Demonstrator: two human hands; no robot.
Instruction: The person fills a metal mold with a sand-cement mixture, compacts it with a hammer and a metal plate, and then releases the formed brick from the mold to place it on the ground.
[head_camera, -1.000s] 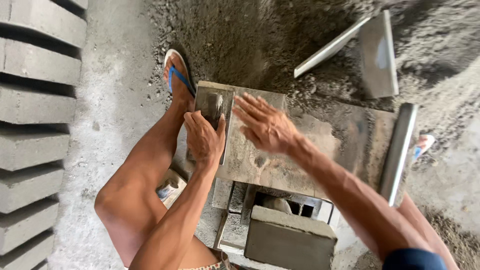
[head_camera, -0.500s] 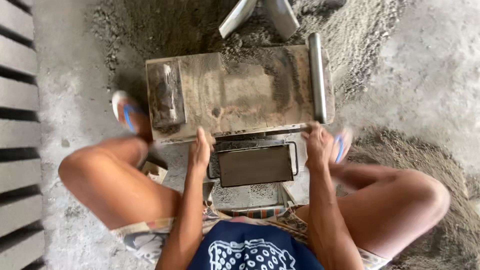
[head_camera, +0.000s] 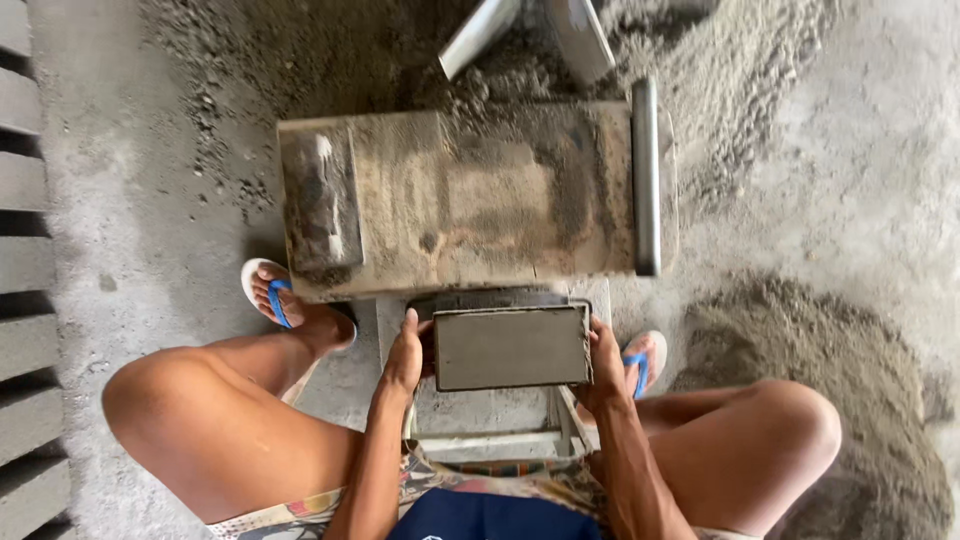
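Observation:
A grey rectangular cement block (head_camera: 512, 347) in a metal mould is held between both my hands, just below the near edge of a sandy work board (head_camera: 460, 200). My left hand (head_camera: 405, 357) presses against its left end. My right hand (head_camera: 603, 362) grips its right end. The block is level, above a small metal stand (head_camera: 490, 440) between my knees. My bare legs and blue sandals frame it on both sides.
A dark metal tamper plate (head_camera: 320, 195) lies on the board's left part and a metal bar (head_camera: 646, 175) along its right edge. A shovel (head_camera: 540, 30) rests in the sand pile behind. Finished blocks (head_camera: 25, 300) are lined up at the far left. Another sand heap (head_camera: 830, 400) lies right.
A second ago both hands were wiping the board's top. They have since come down to the mould and now hold the block at both ends; my view has swung to straight overhead.

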